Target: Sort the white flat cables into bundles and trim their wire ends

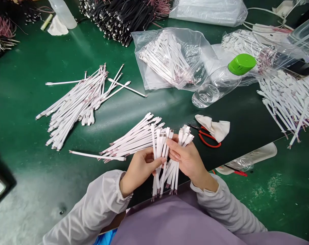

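My left hand (pixel 146 164) is closed around several short white USB cables (pixel 158 149), thumb across their front, with plugs up and bare wire ends down. Beside it my right hand (pixel 186 158) grips another bunch of the same white cables (pixel 175 172), its thumb and fingers meeting near the plugs. The two bunches nearly touch below the fingers. Just behind my left hand lies a fanned row of white cables (pixel 136 136) on the green table. A single cable (pixel 97 155) lies apart to the left of that row.
Further left spreads a larger cable pile (pixel 75 105). Red-handled cutters (pixel 207 137) and a white cloth (pixel 215 127) lie right of my hands. Behind are a green-capped bottle (pixel 223 81), a bag of white cables (pixel 169 58) and black cables (pixel 118 17). More cables (pixel 292 98) lie far right.
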The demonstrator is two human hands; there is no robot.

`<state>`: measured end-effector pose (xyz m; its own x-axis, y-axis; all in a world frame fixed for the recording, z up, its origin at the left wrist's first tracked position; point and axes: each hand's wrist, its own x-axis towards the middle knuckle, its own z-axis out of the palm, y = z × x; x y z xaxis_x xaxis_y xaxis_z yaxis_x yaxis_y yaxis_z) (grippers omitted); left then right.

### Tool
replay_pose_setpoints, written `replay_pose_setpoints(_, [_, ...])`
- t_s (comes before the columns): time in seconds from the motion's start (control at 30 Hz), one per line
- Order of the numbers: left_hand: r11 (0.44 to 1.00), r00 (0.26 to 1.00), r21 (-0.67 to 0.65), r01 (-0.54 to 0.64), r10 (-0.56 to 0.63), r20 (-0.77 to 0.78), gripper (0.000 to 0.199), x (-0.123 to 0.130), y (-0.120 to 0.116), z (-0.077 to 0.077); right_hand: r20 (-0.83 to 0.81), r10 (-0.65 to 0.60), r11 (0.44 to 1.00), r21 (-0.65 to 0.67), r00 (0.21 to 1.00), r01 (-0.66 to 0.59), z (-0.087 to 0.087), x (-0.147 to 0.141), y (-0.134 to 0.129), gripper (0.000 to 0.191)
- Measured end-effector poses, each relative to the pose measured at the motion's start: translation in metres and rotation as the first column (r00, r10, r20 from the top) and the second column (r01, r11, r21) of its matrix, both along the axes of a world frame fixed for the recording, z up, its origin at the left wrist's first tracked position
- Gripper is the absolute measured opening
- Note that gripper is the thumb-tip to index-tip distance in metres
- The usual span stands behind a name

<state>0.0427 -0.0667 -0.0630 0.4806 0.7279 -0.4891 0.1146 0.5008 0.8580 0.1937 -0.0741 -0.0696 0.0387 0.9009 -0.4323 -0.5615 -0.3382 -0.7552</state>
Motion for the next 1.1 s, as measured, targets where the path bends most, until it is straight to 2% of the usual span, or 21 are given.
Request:
replay_pose_setpoints(0.13, [1.000, 0.999, 0.002, -0.020, 0.020, -0.046, 0.026, 0.001, -0.002, -0.001, 0.019, -0.061, 0.998, 0.024, 0.998, 0.061, 0.002, 0.001, 0.002, 0.033])
replay_pose_setpoints(0.37, [0.999, 0.999, -0.046, -0.014, 0.013, -0.031, 0.028, 0.002, -0.003, 0.000, 0.069, 0.009, 1.000, 0.025, 0.998, -0.011, 0.003, 0.005, 0.002, 0.027])
replay_pose_setpoints(0.57, [1.000, 0.997, 0.003, 0.029, -0.028, -0.072, 0.029, 0.002, -0.005, 0.000, 0.037, -0.080, 0.997, 0.013, 0.996, 0.080, 0.001, 0.003, 0.003, 0.037])
replay_pose_setpoints(0.77, [0.995, 0.992, 0.103, 0.006, 0.007, -0.126, 0.027, 0.003, -0.011, -0.005, 0.079, -0.010, 1.000, 0.003, 0.997, 0.010, 0.002, 0.005, 0.003, 0.034])
replay_pose_setpoints(0.87, [0.986, 0.983, 0.161, 0.048, -0.018, -0.184, 0.025, 0.003, -0.014, -0.006, 0.107, -0.050, 0.999, -0.003, 0.993, 0.051, 0.001, 0.005, 0.003, 0.031])
replay_pose_setpoints(0.97, [0.981, 0.980, 0.181, 0.066, -0.030, -0.196, 0.024, 0.002, -0.015, -0.006, 0.086, -0.083, 0.996, -0.002, 0.993, 0.084, -0.001, 0.006, 0.003, 0.041])
replay_pose_setpoints(1.03, [0.986, 0.984, 0.159, 0.045, -0.017, -0.176, 0.025, 0.002, -0.015, -0.005, 0.066, -0.040, 0.999, -0.009, 0.997, 0.041, -0.001, 0.006, 0.002, 0.043])
replay_pose_setpoints(1.1, [0.991, 0.988, 0.134, 0.011, 0.010, -0.154, 0.028, 0.002, -0.015, -0.005, 0.050, 0.066, 0.997, -0.031, 0.997, -0.064, 0.000, 0.006, 0.000, 0.040])
